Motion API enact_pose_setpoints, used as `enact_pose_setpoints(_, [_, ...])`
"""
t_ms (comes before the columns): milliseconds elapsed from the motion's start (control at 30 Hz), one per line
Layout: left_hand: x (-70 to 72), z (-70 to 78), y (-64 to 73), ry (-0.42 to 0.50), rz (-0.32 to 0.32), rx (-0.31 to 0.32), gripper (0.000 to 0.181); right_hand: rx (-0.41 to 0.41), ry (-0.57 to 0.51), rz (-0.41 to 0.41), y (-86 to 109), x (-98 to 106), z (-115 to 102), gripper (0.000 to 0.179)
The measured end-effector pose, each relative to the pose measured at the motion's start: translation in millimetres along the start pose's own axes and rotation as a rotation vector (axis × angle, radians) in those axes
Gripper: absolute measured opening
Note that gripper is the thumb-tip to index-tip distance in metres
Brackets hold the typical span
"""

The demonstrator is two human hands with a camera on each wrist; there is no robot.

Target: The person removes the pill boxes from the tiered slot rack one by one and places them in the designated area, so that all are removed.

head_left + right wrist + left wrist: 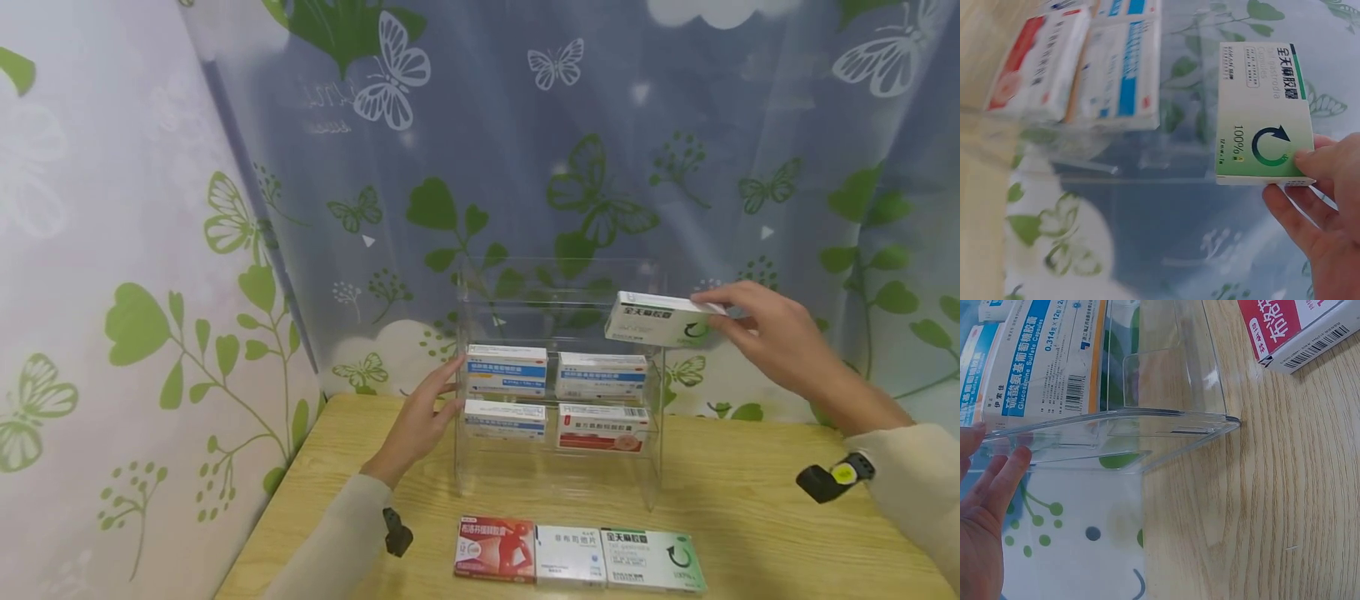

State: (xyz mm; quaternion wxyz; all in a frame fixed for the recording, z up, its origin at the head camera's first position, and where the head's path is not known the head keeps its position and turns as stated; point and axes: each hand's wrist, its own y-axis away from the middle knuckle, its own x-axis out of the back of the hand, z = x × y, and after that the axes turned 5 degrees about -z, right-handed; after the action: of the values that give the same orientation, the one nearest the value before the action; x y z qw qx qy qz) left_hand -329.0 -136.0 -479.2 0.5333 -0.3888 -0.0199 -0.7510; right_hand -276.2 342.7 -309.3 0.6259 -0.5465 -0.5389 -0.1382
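Note:
My right hand [772, 333] pinches a white-and-green medicine box [656, 321] by its right end, raised at the upper right of a clear display rack [558, 479]. In the right wrist view the thumb lies on the box's printed face [1260, 112] and fingers are under its edge. The left hand [416, 421] touches the rack's left side; in the left wrist view its fingertips [1021, 457] rest against the clear side panel. Blue-and-white boxes [506, 371] fill the left of two tiers, with another [602, 377] at right above a red-and-white box [602, 428].
On the wooden table [360, 500] before the rack lie a red box [495, 550], a white box [570, 557] and a second white-and-green box [652, 560], side by side. A curtain [480, 125] with butterflies and leaves hangs behind, and a similar sheet [135, 250] covers the left side.

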Motion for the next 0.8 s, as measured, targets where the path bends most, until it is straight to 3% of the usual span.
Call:
enact_pose_setpoints(367, [0.8, 0.2, -0.2, -0.009, -0.010, 0.019, 0.075, 0.017, 0.003, -0.086, 75.3, -8, 35, 0.047])
enact_pose_setpoints(500, [1.1, 0.5, -0.5, -0.012, -0.006, 0.017, 0.075, -0.048, -0.062, -0.164, 97.9, -15, 46, 0.040])
enact_pose_setpoints(633, [0.9, 0.5, -0.5, -0.020, -0.003, 0.008, 0.075, -0.169, -0.117, -0.293, 119.7, -22, 55, 0.028])
enact_pose_setpoints(800, [0.8, 0.9, 0.1, -0.014, -0.002, 0.009, 0.075, -0.284, -0.177, -0.426, 144.5, -30, 63, 0.028])
